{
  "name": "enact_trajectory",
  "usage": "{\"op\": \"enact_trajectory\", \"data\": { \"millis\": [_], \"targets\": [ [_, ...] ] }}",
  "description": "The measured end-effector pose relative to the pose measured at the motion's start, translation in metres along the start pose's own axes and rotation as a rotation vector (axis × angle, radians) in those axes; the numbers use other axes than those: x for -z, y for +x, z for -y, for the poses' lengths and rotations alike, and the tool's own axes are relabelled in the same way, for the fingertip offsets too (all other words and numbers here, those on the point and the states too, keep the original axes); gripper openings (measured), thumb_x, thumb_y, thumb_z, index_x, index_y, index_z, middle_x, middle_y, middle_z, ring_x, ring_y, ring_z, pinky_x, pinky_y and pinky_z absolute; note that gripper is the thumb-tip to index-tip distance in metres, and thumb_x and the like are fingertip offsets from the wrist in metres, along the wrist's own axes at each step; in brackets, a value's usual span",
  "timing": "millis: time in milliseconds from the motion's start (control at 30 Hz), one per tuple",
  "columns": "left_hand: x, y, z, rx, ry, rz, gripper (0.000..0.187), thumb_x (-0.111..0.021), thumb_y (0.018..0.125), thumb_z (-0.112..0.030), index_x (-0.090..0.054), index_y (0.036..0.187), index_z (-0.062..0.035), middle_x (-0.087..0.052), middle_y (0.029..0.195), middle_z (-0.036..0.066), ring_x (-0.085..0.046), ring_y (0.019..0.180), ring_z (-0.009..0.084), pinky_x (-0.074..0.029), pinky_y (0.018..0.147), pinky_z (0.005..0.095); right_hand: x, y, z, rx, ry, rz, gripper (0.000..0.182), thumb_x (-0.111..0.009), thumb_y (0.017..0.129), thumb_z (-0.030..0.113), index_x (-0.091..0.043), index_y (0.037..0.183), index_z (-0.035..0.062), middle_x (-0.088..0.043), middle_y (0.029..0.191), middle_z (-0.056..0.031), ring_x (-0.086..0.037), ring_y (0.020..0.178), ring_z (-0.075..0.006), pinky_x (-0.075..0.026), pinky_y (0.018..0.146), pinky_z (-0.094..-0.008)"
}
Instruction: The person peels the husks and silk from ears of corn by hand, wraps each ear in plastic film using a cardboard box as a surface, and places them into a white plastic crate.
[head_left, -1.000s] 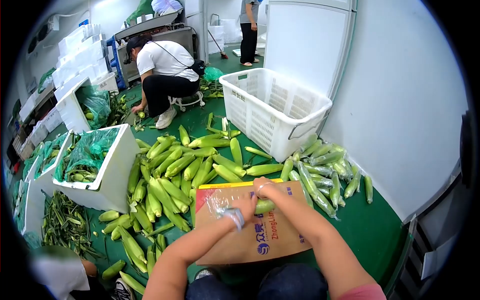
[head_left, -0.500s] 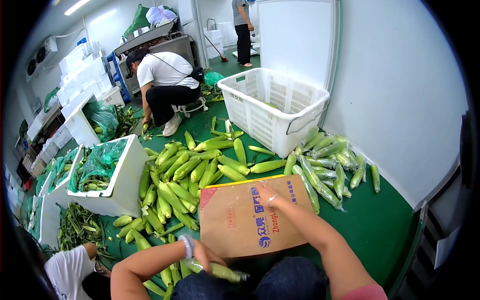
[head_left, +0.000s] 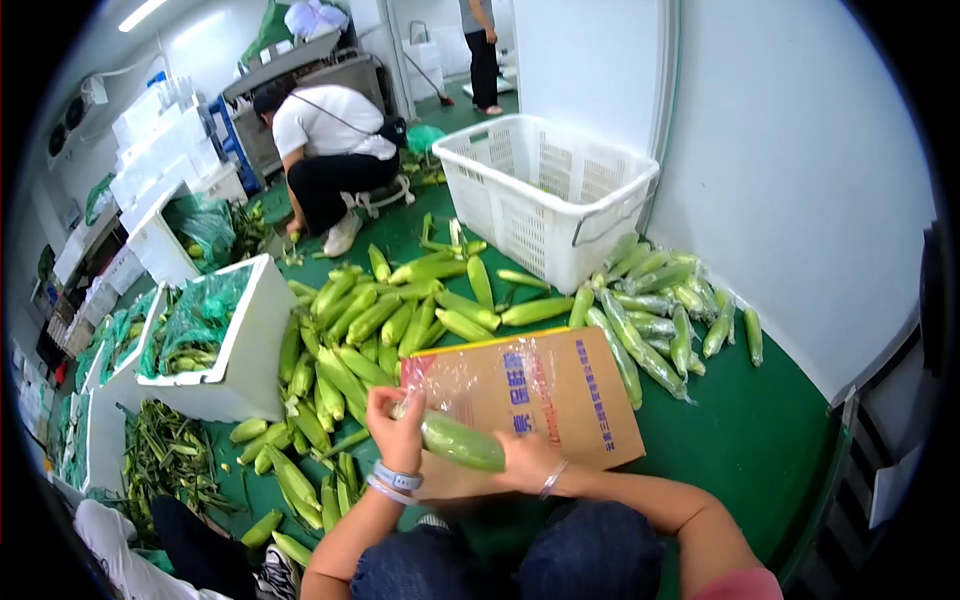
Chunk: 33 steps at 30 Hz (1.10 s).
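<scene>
An ear of corn [head_left: 458, 440] in green husk, with shiny clear film around it, is held level above the cardboard box. My left hand [head_left: 398, 432], with a watch and bracelet at the wrist, is closed around its left end. At the right end, my right hand [head_left: 530, 462] grips it with curled fingers. Under the hands is the brown printed cardboard box [head_left: 600, 420]; clear plastic film [head_left: 465, 375] covers part of its top. Loose ears of corn [head_left: 350, 375] are heaped left of and behind the box. Film-wrapped ears [head_left: 645, 355] lie to the right.
A white plastic crate [head_left: 505, 205] stands behind the corn. At left are white foam boxes [head_left: 235, 345] with green bags and husks, and a husk pile [head_left: 170, 460]. One person [head_left: 335, 130] sits bent low; another stands farther back. Someone's leg and shoe [head_left: 275, 575] show at lower left.
My left hand has raised the corn from near my lap to above the box. My right hand has moved from the box top to the corn's right end.
</scene>
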<state>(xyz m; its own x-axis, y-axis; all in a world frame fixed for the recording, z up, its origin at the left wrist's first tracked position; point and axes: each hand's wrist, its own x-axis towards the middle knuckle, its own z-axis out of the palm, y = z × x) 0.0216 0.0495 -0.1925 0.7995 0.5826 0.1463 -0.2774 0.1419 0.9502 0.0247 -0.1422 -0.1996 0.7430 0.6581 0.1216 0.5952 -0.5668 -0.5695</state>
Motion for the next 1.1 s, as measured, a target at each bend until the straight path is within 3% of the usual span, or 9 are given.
{"op": "enact_trajectory", "data": {
  "millis": [100, 167, 200, 267, 333, 433, 533, 767, 1100],
  "targets": [
    [0.017, 0.0, 0.005, 0.005, 0.843, 0.376, 0.041, -0.072, 0.075, -0.029, -0.049, 0.053, -0.0026, -0.048, 0.048, 0.004, -0.048, 0.05, 0.0134, -0.04, 0.049, 0.0287, 0.028, -0.005, -0.029, 0.364, -0.595, -0.311, 0.02, -0.053, 0.075, 0.015, -0.058, 0.093, 0.0091, -0.051, 0.065, -0.0071, -0.057, 0.063, -0.0202, -0.046, 0.061, -0.0342],
    [0.003, -0.021, 0.016, 0.246, 0.515, 0.733, 0.056, -0.047, 0.087, -0.055, -0.059, 0.097, -0.0006, -0.062, 0.077, 0.009, -0.06, 0.065, 0.0142, -0.047, 0.049, 0.0243, 0.057, 0.0, -0.024, 0.575, -0.709, -0.341, 0.021, -0.054, 0.073, 0.017, -0.059, 0.092, 0.0099, -0.052, 0.068, -0.0054, -0.057, 0.066, -0.0204, -0.045, 0.059, -0.0332],
    [-0.002, -0.021, 0.0, 1.124, 0.342, 1.08, 0.071, -0.027, 0.087, -0.065, -0.051, 0.115, -0.0038, -0.063, 0.091, 0.014, -0.064, 0.074, 0.0208, -0.054, 0.053, 0.0293, 0.057, 0.003, -0.027, 0.666, -0.694, -0.376, 0.02, -0.055, 0.071, 0.016, -0.06, 0.09, 0.0099, -0.053, 0.07, -0.0051, -0.057, 0.067, -0.0211, -0.044, 0.058, -0.0325],
    [0.006, -0.039, 0.032, 1.381, -0.247, 1.395, 0.083, -0.015, 0.083, -0.071, -0.044, 0.123, -0.0052, -0.063, 0.098, 0.02, -0.065, 0.076, 0.0243, -0.055, 0.053, 0.0337, 0.058, 0.008, -0.04, 0.689, -0.486, -0.325, 0.018, -0.058, 0.069, 0.015, -0.06, 0.086, 0.0099, -0.055, 0.072, -0.0047, -0.057, 0.066, -0.0215, -0.044, 0.056, -0.0334],
    [0.015, -0.038, 0.021, 1.251, -0.185, 1.31, 0.076, -0.021, 0.085, -0.068, -0.05, 0.111, -0.0033, -0.064, 0.085, 0.02, -0.064, 0.062, 0.0248, -0.054, 0.055, 0.0351, 0.055, -0.004, -0.076, 0.368, -0.402, -0.145, 0.022, -0.065, 0.063, 0.013, -0.061, 0.084, 0.0095, -0.059, 0.077, -0.0087, -0.057, 0.066, -0.0268, -0.045, 0.055, -0.0367],
    [0.092, -0.006, 0.035, 0.704, -0.045, 0.425, 0.035, -0.052, 0.09, -0.035, -0.058, 0.096, -0.0007, -0.063, 0.07, 0.011, -0.062, 0.057, 0.0187, -0.052, 0.052, 0.0296, 0.085, -0.023, -0.139, -0.319, -0.305, -0.179, 0.024, -0.068, 0.066, 0.015, -0.061, 0.086, 0.0055, -0.062, 0.08, -0.0136, -0.06, 0.072, -0.032, -0.048, 0.064, -0.0377],
    [0.227, 0.019, 0.103, 0.062, 1.017, -0.423, 0.026, -0.063, 0.08, -0.023, -0.057, 0.091, -0.0001, -0.062, 0.067, 0.014, -0.059, 0.056, 0.0257, -0.047, 0.053, 0.0368, 0.149, -0.041, -0.263, -0.63, -0.332, -0.271, 0.04, -0.07, 0.07, 0.027, -0.059, 0.1, 0.0032, -0.063, 0.086, -0.0192, -0.061, 0.081, -0.0325, -0.046, 0.075, -0.0388],
    [0.301, -0.082, 0.133, 0.581, 1.677, -0.014, 0.051, -0.062, 0.075, -0.037, -0.046, 0.102, 0.003, -0.06, 0.089, 0.028, -0.059, 0.086, 0.0403, -0.048, 0.077, 0.0452, 0.191, -0.019, -0.444, -0.682, -0.038, -0.459, 0.067, -0.061, 0.082, 0.037, -0.036, 0.132, -0.0006, -0.045, 0.129, -0.0193, -0.05, 0.111, -0.0264, -0.042, 0.091, -0.0364],
    [0.327, 0.0, 0.123, 0.854, 1.344, 0.146, 0.082, -0.079, 0.059, -0.04, -0.045, 0.123, -0.0008, -0.054, 0.116, 0.023, -0.057, 0.099, 0.0324, -0.048, 0.082, 0.0368, 0.06, 0.013, -0.142, -0.176, -0.316, -0.121, 0.043, -0.063, 0.077, 0.016, -0.049, 0.115, 0.0025, -0.056, 0.1, -0.0184, -0.056, 0.089, -0.0318, -0.047, 0.074, -0.0381]
  ]
}}
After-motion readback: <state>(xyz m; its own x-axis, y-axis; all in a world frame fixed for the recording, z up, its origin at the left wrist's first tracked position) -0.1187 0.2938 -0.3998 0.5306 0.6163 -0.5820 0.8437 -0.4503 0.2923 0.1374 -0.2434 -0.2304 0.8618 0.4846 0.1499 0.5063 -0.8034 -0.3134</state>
